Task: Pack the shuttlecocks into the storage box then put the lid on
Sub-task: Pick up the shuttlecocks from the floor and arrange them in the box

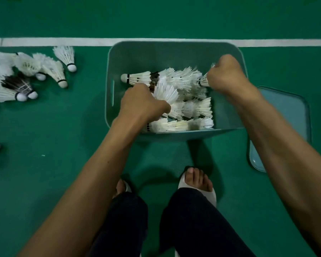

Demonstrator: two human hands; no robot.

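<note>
In the teal plastic storage box (156, 52), a white feathered shuttlecock (204, 81) is gripped by the right hand (224, 75). The left hand (143, 102) is sunk in the pile, its fingers hidden. Shuttlecocks should be laid nested and uncrushed, so room is left for the loose shuttlecocks (26, 71) on the green floor (63, 127).

a badminton court: green floor (174, 19); white line (63, 42); scattered shuttlecocks (26, 75).
</note>
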